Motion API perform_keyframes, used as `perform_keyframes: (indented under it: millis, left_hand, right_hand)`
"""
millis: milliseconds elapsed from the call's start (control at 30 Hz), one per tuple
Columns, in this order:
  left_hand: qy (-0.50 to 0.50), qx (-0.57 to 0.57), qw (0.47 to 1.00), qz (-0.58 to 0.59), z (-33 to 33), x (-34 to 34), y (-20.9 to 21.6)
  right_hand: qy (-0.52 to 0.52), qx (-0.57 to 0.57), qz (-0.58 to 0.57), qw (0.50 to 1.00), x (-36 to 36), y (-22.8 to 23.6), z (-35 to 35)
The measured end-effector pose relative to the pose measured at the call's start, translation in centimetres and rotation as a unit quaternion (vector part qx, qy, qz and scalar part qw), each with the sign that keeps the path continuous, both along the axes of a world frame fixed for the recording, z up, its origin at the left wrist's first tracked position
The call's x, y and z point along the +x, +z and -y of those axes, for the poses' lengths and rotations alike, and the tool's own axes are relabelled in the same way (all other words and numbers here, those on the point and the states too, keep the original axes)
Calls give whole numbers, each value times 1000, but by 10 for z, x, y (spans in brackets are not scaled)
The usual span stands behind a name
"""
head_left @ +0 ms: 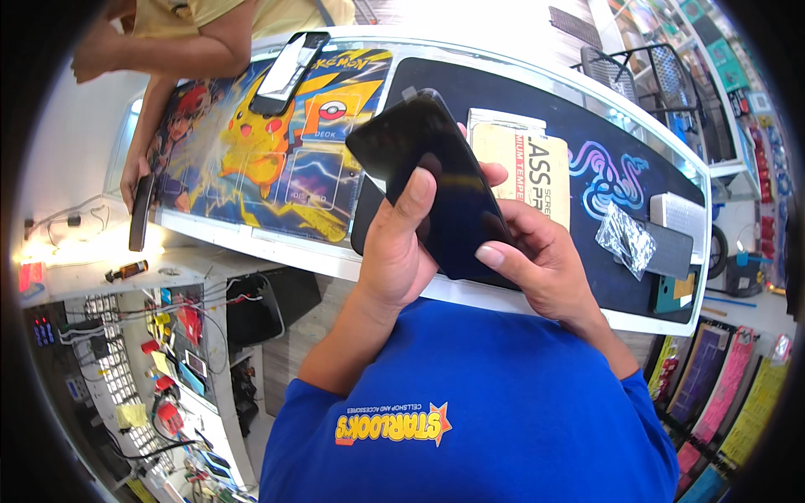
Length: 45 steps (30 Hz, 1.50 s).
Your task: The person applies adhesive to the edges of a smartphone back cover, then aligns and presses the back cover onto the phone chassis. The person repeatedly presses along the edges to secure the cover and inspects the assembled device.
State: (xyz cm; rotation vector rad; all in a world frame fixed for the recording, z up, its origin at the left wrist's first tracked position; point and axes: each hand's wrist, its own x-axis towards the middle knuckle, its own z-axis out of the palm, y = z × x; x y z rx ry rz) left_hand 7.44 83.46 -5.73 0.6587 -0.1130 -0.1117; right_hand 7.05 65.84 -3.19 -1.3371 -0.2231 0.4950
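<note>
Between my two hands is a smartphone (449, 205) with a dark, glossy screen, tilted above the counter. My left hand (398, 247) grips its left edge, thumb lying along the screen and fingertips coming round from behind. At the lower right corner, my right hand (545, 264) is closed on the same phone, its thumb near the front edge. A small greyish tab (409, 93) shows at the phone's top edge. Beneath the phone lies a cream and white flat package (520, 168), partly covered. Left of my left wrist, a dark flat object (366, 220) is mostly hidden.
A black mat (587, 113) and a colourful cartoon mat (197, 197) cover the white-edged counter. At right lie crumpled clear plastic (625, 241) and a white box (677, 216). Across the left end, another person's hand (134, 178) holds a dark phone (142, 214); another phone (289, 74) lies nearby.
</note>
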Motion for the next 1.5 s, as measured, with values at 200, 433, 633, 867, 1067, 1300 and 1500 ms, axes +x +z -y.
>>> perform_keyframes:
  millis: [200, 433, 633, 867, 1067, 1300, 1500]
  left_hand:
    - [57, 26, 998, -7, -17, -4, 3]
    - [70, -2, 995, 77, -19, -12, -10]
    - [183, 215, 949, 137, -24, -3, 7]
    - [131, 351, 878, 298, -48, 1, 28]
    - [109, 274, 916, 272, -37, -2, 27]
    - [78, 427, 858, 276, -32, -2, 39]
    - [69, 438, 877, 183, 1, -9, 68]
  right_hand:
    - [15, -166, 200, 966, 6, 11, 12]
    - [-20, -146, 264, 953, 0, 16, 8]
    - [-5, -208, 341, 917, 7, 25, 21]
    - [19, -227, 413, 882, 15, 33, 31]
    - [30, -205, 382, 901, 15, 32, 32]
    - [17, -175, 276, 945, 4, 21, 27]
    - [-38, -57, 189, 980, -10, -15, 39]
